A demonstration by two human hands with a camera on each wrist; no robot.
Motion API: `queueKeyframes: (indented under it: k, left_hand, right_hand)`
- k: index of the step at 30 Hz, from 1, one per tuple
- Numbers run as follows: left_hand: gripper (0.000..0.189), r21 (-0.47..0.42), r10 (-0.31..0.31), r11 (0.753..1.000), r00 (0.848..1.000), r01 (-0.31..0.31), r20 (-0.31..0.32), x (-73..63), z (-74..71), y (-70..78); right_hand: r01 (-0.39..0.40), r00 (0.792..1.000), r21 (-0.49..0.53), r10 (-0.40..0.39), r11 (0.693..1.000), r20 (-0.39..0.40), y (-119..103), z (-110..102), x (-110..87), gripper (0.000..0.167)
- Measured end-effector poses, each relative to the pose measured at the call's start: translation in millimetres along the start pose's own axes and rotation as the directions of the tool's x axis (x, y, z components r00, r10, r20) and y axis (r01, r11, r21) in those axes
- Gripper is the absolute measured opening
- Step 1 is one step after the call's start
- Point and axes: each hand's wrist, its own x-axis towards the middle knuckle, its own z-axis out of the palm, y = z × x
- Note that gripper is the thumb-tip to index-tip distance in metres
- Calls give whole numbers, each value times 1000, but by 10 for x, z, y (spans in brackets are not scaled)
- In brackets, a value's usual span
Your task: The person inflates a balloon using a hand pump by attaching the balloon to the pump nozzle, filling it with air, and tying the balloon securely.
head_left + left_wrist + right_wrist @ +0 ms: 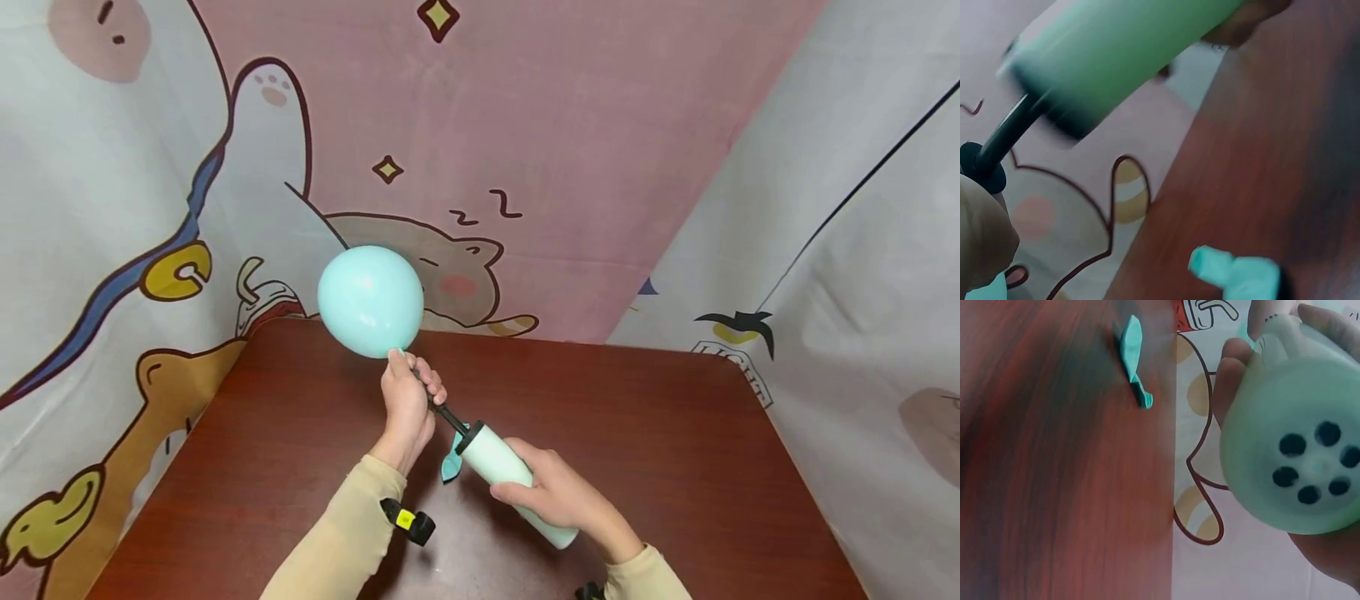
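An inflated light-blue balloon [371,300] stands at the far end of a hand balloon pump [498,458], which has a pale green barrel and a black rod. My left hand [408,404] grips the balloon's neck and the rod's end together; the fingers hide the join. Around the barrel curls my right hand [558,487], thumb on the near side. Part of the rod shows between barrel and left hand. In the right wrist view, the pump's base [1260,444] has several dark round holes. A limp teal balloon [1131,347] lies on the table beneath the pump.
The brown wooden table [637,417] has its back edge against a pink and white cartoon-printed cloth [570,167]. Similar cloth hangs at both sides. A black strap with a yellow tag [405,519] is on the left sleeve.
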Motion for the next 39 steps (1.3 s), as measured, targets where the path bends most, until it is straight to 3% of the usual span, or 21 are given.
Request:
queueKeyframes:
  k: [5,10,17,22,26,33,39]
  left_hand:
    - [44,4,-46,999,998,46,39,-114,64,-131]
    - [44,11,-57,998,997,56,48,-139,17,-149]
    - [44,8,-5,1000,1000,5,22,24,-51,67]
    - [42,-3,36,999,999,-36,-38,201,-171,279]
    - [42,-11,48,999,997,-49,-66,262,-244,343]
    - [47,3,28,1000,998,-28,-54,152,-158,102]
    - [49,5,-41,999,999,41,1,-30,-5,-131]
  right_hand:
    - [-26,1000,29,26,999,-16,-42,47,104,39]
    - [-55,998,50,56,997,-16,-37,113,97,44]
    - [-47,999,36,47,998,3,-43,61,2,41]
    - [0,999,21,0,1000,33,22,-35,-157,41]
    - [48,998,-3,-48,999,35,82,-74,-214,40]
    - [24,1000,-31,-23,999,16,78,2,-62,38]
    - [-15,1000,-33,15,999,-28,-13,77,144,42]
